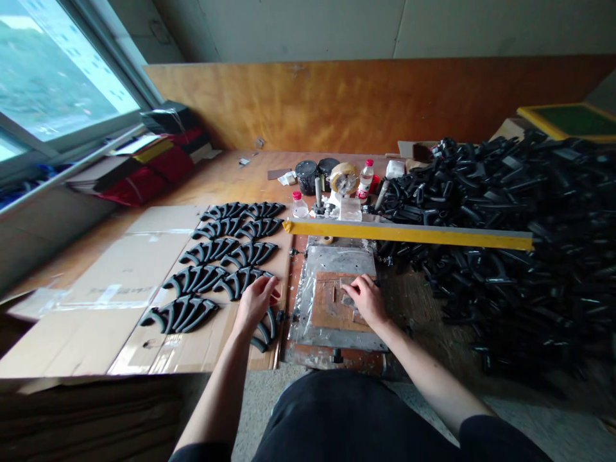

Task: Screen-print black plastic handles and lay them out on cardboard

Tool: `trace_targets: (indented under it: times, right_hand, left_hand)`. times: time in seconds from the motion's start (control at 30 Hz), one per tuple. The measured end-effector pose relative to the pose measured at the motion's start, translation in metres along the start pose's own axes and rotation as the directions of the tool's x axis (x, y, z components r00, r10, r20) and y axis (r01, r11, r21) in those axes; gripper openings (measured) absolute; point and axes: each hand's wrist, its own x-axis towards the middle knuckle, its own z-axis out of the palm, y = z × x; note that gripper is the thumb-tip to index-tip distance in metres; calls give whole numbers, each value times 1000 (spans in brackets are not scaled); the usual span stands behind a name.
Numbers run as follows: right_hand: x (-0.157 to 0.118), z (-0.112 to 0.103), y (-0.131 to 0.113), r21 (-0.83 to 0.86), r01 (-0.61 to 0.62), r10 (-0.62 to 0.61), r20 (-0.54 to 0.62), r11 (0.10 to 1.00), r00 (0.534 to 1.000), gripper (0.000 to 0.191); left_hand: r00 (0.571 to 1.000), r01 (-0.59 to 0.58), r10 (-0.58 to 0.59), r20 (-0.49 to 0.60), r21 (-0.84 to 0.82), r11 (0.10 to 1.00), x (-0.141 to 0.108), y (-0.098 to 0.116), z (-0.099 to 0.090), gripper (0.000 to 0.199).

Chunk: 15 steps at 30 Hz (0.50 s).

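My left hand (pixel 257 300) is over the cardboard sheet (pixel 231 321), beside the curved black parts (pixel 180 314) lying there in rows. Its fingers are bent together, and what they hold, if anything, is hidden. My right hand (pixel 366 298) is at the brown plate (pixel 322 314) of the metal fixture (pixel 312 256). Thumb and forefinger meet there near small raised blocks; whether something is pinched between them is too small to tell. Two or so black parts (pixel 262 337) lie just below my left hand.
A yellow-edged bar (pixel 409 234) spans above the fixture. A large heap of black parts (pixel 462 192) fills the right side. Behind stand black tubs (pixel 306 178), a tape roll (pixel 344 178) and a red-capped bottle (pixel 366 179). Red bundles (pixel 144 176) lie near the window.
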Motion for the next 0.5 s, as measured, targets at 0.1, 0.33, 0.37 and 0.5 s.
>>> trace_targets:
  times: [0.1, 0.33, 0.37, 0.5]
  right_hand:
    - [-11, 20, -13, -110, 100, -89, 107, 989, 990, 27]
    - [-6, 1, -10, -142, 320, -268, 293, 937, 918, 26]
    - [-4, 0, -9, -126, 380, -320, 340, 916, 884, 34]
    - [-7, -1, -3, 23, 560, -483, 537, 828, 692, 53]
  left_hand:
    - [991, -101, 106, 80, -61, 993, 7, 29, 20, 47]
    - [958, -249, 278, 65, -286, 925, 4, 89, 36, 42]
    - [949, -283, 314, 35, -350, 893, 5, 102, 37, 41]
    - [909, -315, 409, 80, -510, 800, 6, 141, 48, 46]
